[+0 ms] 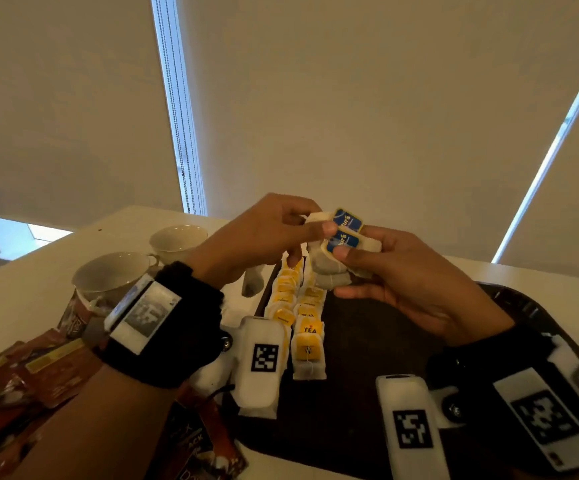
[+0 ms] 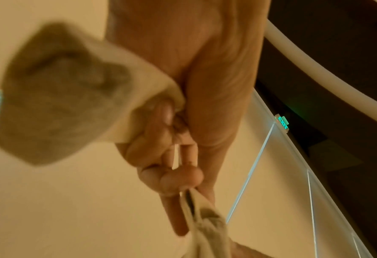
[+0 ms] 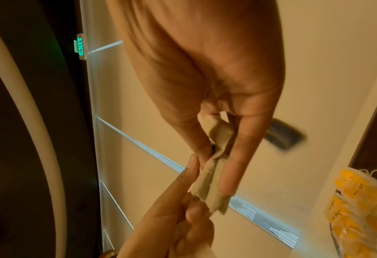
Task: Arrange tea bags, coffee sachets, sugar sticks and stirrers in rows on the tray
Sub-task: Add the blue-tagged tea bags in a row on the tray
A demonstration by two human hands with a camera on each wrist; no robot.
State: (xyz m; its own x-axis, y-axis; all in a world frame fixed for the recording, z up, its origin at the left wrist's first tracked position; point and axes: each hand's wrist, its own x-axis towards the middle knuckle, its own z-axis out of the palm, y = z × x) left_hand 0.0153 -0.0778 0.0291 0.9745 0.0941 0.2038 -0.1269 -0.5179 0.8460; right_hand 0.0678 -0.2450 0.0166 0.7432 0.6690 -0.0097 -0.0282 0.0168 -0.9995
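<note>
Both hands are raised above the dark tray. My left hand pinches a blue-tagged tea bag between thumb and fingers; its pouch hangs blurred in the left wrist view. My right hand grips a small bunch of tea bags with a blue tag on top. The two hands touch at the tags. Two rows of yellow-tagged tea bags lie on the tray's left part. Brown coffee sachets lie in a heap on the table at lower left.
Two white cups stand on the white table left of the tray. One loose tea bag lies just off the tray's left edge. More sachets lie near the front edge. Roller blinds fill the background.
</note>
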